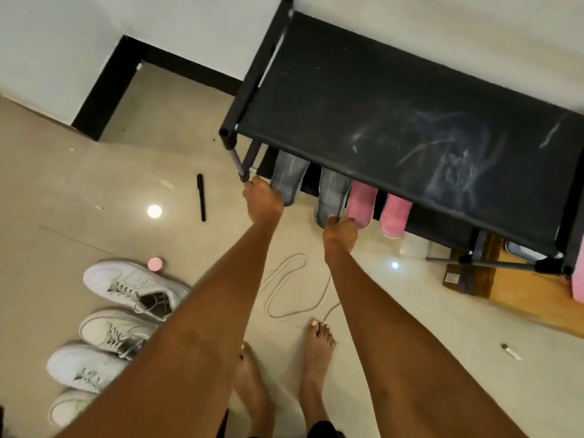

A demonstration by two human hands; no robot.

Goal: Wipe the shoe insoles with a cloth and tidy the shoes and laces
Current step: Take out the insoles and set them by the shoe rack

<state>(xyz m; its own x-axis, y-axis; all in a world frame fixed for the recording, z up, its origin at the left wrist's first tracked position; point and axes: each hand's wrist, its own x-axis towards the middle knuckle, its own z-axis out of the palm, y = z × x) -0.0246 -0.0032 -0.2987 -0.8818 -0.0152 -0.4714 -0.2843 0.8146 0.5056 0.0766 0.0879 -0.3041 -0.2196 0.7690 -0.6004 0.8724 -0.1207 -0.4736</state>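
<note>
Bare forearms reach down; left hand [264, 197] fingers, right hand [339, 230] fingers each clasp grey fabric slipper heels [330, 197].

You stood barefoot in a home entryway or hall. A low black shoe rack [395, 99] sat against a pale wall with a black skirting board [104, 86], holding grey shoes [289, 177] and pink slippers [363, 202] on its lower shelf. White sneakers [132, 287] lined the glossy beige tile floor [94, 184] beside you.
</note>
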